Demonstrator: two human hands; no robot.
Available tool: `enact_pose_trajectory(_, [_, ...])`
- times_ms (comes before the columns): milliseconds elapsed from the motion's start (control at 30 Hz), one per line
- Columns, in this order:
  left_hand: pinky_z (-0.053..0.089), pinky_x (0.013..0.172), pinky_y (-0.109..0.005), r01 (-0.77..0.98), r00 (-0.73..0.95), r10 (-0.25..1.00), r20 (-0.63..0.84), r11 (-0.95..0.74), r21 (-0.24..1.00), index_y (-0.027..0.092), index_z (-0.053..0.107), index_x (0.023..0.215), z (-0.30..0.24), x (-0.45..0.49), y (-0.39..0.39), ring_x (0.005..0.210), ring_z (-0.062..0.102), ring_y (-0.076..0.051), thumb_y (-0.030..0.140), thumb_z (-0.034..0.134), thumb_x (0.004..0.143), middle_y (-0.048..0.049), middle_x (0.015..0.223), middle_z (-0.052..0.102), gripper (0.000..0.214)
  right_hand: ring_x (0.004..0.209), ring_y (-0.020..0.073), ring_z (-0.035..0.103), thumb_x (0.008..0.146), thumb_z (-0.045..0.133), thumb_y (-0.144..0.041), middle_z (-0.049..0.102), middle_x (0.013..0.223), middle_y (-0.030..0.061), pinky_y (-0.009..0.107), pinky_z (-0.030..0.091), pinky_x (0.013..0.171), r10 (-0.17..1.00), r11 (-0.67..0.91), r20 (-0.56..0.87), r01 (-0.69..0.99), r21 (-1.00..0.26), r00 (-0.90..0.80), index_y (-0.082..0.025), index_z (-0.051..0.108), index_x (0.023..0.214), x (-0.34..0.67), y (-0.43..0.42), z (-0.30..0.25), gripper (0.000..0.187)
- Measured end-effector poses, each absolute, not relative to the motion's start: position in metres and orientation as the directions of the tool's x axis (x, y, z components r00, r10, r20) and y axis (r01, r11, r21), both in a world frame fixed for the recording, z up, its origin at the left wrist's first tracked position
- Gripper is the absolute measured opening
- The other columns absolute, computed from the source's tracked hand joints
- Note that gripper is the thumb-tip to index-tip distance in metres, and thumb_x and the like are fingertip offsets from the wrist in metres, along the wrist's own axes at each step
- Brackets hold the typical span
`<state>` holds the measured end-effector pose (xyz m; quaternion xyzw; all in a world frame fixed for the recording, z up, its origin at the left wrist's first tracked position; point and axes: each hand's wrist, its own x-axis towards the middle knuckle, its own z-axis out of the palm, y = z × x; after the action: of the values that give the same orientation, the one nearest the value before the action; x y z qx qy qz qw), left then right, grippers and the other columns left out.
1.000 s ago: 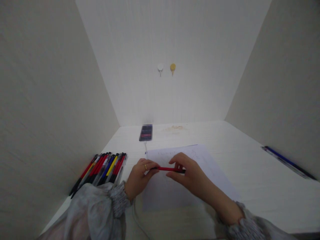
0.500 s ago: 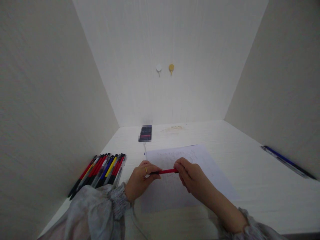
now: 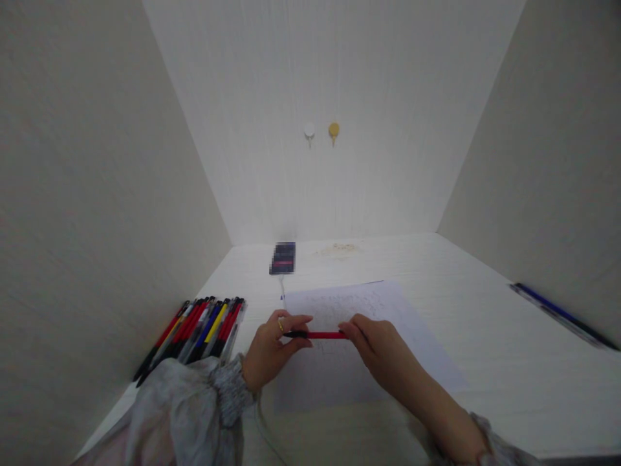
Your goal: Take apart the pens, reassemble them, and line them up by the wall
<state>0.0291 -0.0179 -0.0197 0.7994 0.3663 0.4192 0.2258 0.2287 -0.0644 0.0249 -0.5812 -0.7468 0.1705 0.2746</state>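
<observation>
A red pen (image 3: pixel 326 335) with a black grip end is held level above the paper, between my two hands. My left hand (image 3: pixel 272 346), with a gold-coloured ring on one finger, is around the pen's black end. Its thumb lies below the pen and its index finger is lifted above it. My right hand (image 3: pixel 376 340) pinches the pen's other end between thumb and fingers, hiding that tip. Under both hands lies a white sheet of paper (image 3: pixel 407 362) with faint handwriting and lines.
A row of red, yellow, blue and clear pens (image 3: pixel 196 330) lies at the left wall. Blue and clear pens (image 3: pixel 565 314) lie along the right wall. A phone (image 3: pixel 283 257) with a blurred screen and a cable stands at the back. Two hooks (image 3: pixel 334 131) are on the back wall.
My left index finger has lifted, showing more of the pen's black end. My right hand has shifted slightly right and down and turned a little, and the pen now lies more level.
</observation>
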Motion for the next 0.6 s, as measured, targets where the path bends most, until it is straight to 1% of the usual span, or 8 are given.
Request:
enact_pose_trajectory(100, [0.045,0.068,-0.027,0.414,0.361,0.792,0.492,-0.609,0.677,0.025,0.057,0.096,-0.0181,0.0292,-0.0185,0.073,0.055,-0.015,0.018,0.063,0.063,0.0009,0.071,0.063,0.034,0.054,0.0125,0.05,0.079,0.039,-0.033,0.056,0.064,0.0028,0.022,0.034,0.049,0.951,0.297,0.267,0.716,-0.631,-0.159,-0.017,0.046,0.088,0.229,-0.0672,0.021,0.02])
enact_pose_trajectory(167, [0.046,0.067,-0.027,0.421,0.336,0.813,0.475,-0.581,0.696,0.025,0.057,0.096,-0.0168,0.0295,-0.019,0.072,0.056,-0.014,0.017,0.062,0.064,0.0009,0.073,0.061,0.033,0.061,0.0124,0.051,0.077,0.042,-0.026,0.056,0.075,0.0043,0.022,0.036,0.053,0.93,0.357,0.319,0.657,-0.663,-0.184,-0.017,0.04,0.096,0.2294,-0.0698,0.0197,0.021])
enact_pose_trajectory(233, [0.046,0.068,-0.027,0.419,0.327,0.828,0.455,-0.558,0.716,0.024,0.057,0.095,-0.0157,0.0299,-0.0195,0.071,0.056,-0.014,0.017,0.062,0.064,0.0007,0.074,0.06,0.032,0.063,0.012,0.051,0.078,0.038,-0.019,0.056,0.077,0.004,0.022,0.036,0.055,0.913,0.401,0.34,0.638,-0.657,-0.224,-0.018,0.042,0.091,0.2294,-0.0716,0.0199,0.013])
enact_pose_trajectory(300, [0.046,0.069,-0.027,0.413,0.333,0.834,0.44,-0.549,0.727,0.024,0.057,0.095,-0.0149,0.0305,-0.0198,0.072,0.057,-0.014,0.016,0.062,0.064,0.0005,0.075,0.059,0.032,0.06,0.0119,0.051,0.08,0.035,-0.019,0.056,0.071,0.0025,0.022,0.035,0.053,0.918,0.393,0.314,0.661,-0.64,-0.241,-0.019,0.044,0.084,0.229,-0.0716,0.0206,0.009])
enact_pose_trajectory(367, [0.046,0.069,-0.027,0.413,0.329,0.839,0.434,-0.541,0.732,0.024,0.057,0.094,-0.0149,0.0309,-0.02,0.073,0.057,-0.014,0.016,0.062,0.064,0.0006,0.074,0.059,0.032,0.053,0.0123,0.051,0.081,0.036,-0.027,0.056,0.063,0.0013,0.022,0.033,0.048,0.936,0.347,0.272,0.716,-0.605,-0.224,-0.019,0.047,0.082,0.2286,-0.0698,0.0206,0.013])
enact_pose_trajectory(467, [0.046,0.07,-0.027,0.421,0.317,0.847,0.427,-0.529,0.736,0.024,0.058,0.093,-0.0156,0.031,-0.0197,0.073,0.057,-0.014,0.016,0.063,0.063,0.0006,0.074,0.059,0.032,0.047,0.0136,0.05,0.082,0.033,-0.037,0.054,0.052,0.0012,0.023,0.03,0.044,0.954,0.285,0.24,0.799,-0.529,-0.181,-0.018,0.05,0.076,0.2288,-0.0661,0.0182,0.027])
enact_pose_trajectory(533, [0.046,0.07,-0.027,0.424,0.322,0.849,0.42,-0.526,0.738,0.024,0.057,0.093,-0.016,0.0307,-0.0193,0.073,0.057,-0.014,0.017,0.062,0.063,0.0006,0.074,0.059,0.031,0.047,0.0135,0.05,0.081,0.035,-0.039,0.055,0.055,0.0017,0.023,0.032,0.044,0.956,0.276,0.242,0.799,-0.535,-0.168,-0.017,0.051,0.082,0.2298,-0.0645,0.0161,0.027])
enact_pose_trajectory(600, [0.046,0.069,-0.027,0.424,0.322,0.851,0.414,-0.521,0.741,0.024,0.057,0.094,-0.0158,0.0305,-0.0188,0.072,0.057,-0.014,0.017,0.062,0.064,0.0005,0.074,0.059,0.031,0.052,0.0124,0.051,0.077,0.044,-0.035,0.059,0.074,0.0048,0.023,0.036,0.048,0.94,0.318,0.296,0.742,-0.59,-0.168,-0.017,0.045,0.098,0.2312,-0.0644,0.0149,0.028])
